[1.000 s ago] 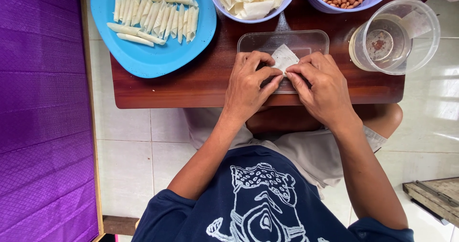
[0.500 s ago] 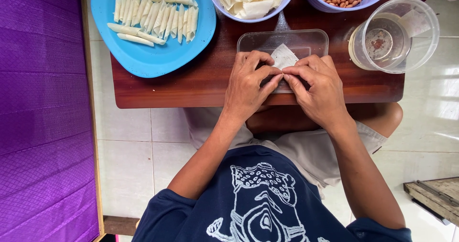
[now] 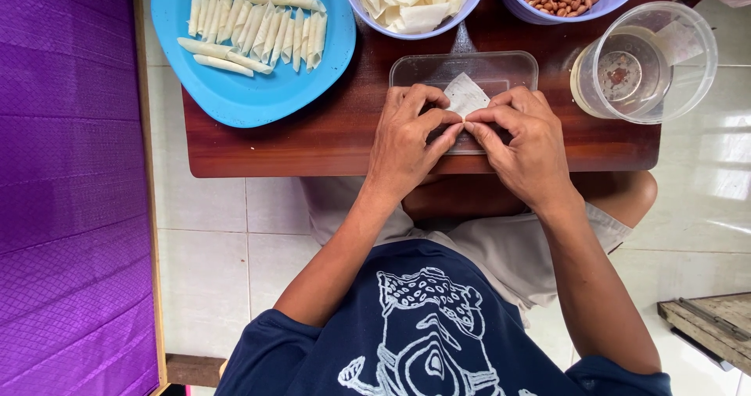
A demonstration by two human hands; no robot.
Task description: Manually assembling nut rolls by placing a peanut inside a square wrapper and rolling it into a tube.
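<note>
I am rolling a small white wrapper [image 3: 466,95] on a clear plastic lid [image 3: 512,66]. My left hand [image 3: 407,142] and right hand [image 3: 520,146] are pinching its near edge, fingertips meeting. Judging by this, even forward pressure comes next. Finished rolls [image 3: 254,28] are lying on a blue plate [image 3: 258,91] on the low wooden table [image 3: 313,142] over pale tiles.

White tiled floor [image 3: 235,232], purple wall [image 3: 70,169]
</note>
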